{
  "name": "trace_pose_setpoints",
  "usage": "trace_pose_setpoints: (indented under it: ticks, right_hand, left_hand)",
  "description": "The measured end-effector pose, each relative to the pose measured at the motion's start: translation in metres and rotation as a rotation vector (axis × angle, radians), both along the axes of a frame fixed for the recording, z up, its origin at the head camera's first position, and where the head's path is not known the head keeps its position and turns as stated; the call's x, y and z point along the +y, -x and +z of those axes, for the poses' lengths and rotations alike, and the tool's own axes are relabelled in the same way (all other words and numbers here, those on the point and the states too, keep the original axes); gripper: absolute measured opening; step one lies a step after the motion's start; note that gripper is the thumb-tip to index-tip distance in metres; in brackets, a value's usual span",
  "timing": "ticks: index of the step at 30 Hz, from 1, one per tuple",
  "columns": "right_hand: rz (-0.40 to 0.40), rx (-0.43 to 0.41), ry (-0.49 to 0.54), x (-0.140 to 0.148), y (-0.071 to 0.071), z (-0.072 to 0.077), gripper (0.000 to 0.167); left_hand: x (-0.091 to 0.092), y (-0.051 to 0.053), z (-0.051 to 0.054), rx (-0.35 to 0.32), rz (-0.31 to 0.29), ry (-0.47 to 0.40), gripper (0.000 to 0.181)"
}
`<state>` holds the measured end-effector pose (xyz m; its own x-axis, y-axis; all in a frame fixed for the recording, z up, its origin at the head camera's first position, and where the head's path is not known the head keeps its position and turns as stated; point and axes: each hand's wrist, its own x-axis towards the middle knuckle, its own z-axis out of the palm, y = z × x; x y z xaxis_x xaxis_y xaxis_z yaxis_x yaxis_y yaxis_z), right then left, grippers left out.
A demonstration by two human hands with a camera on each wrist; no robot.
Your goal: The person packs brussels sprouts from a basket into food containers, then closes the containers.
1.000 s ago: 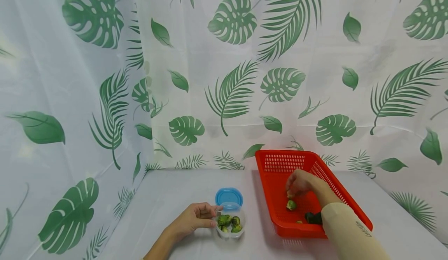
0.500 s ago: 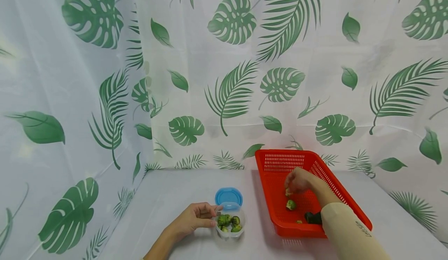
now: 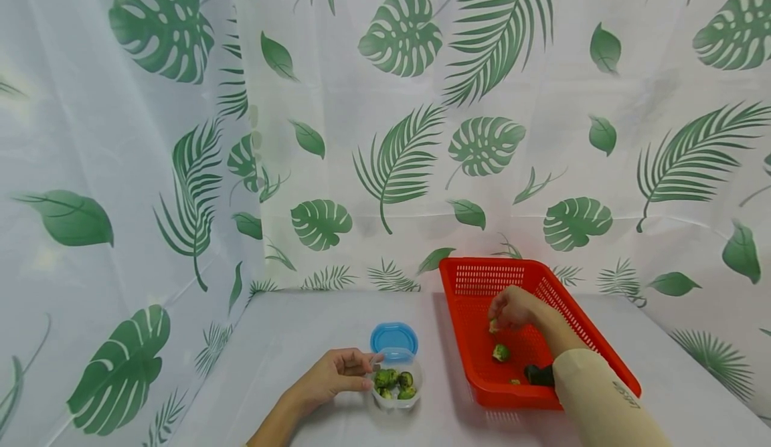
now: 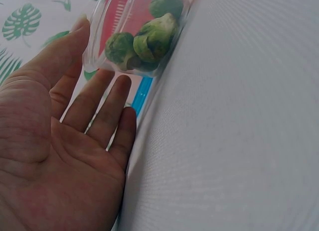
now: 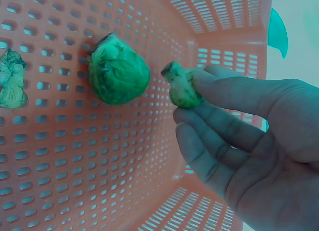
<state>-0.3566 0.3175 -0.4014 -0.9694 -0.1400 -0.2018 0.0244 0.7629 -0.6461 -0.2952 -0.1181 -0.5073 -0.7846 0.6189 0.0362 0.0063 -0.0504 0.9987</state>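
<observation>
In the head view my left hand (image 3: 337, 375) holds the left side of a clear plastic container (image 3: 397, 403) between thumb and index finger. Several Brussels sprouts (image 4: 154, 38) lie inside it. The other left fingers stretch out beneath the container in the left wrist view. My right hand (image 3: 513, 308) is inside the red basket (image 3: 476, 373), pinching a small Brussels sprout (image 5: 183, 86) by thumb and fingertips. A larger Brussels sprout (image 5: 118, 70) rests on the basket floor beside it. A shrivelled sprout piece (image 5: 12, 80) lies further off.
A blue lid (image 3: 394, 338) lies behind the container on the white table (image 3: 301, 340). Some dark object (image 3: 538, 375) shows at the right sleeve, partly hidden. The basket's high perforated walls surround my right hand. A leaf-patterned curtain (image 3: 337, 166) hangs behind.
My right hand has shifted slightly to the left and up inside the basket, with the small Brussels sprout in its fingers. My left hand and the container have stayed in place.
</observation>
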Motion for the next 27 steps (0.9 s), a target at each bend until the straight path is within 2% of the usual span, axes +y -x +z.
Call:
trace_pose_setpoints:
  ticks: [18,23,27]
  right_hand:
    - [-0.010,0.086,-0.017,-0.002,0.007,0.005,0.010]
    - [-0.024,0.123,0.016,-0.004,0.008,0.008,0.010]
    - [-0.005,0.158,0.049,-0.009,0.007,0.010,0.011]
  left_hand:
    - [0.000,0.001,0.000,-0.002,-0.003,-0.005,0.023]
    - [0.000,0.001,0.000,0.001,-0.004,-0.003,0.023]
    - [-0.001,0.000,0.000,0.003,-0.010,-0.005,0.022]
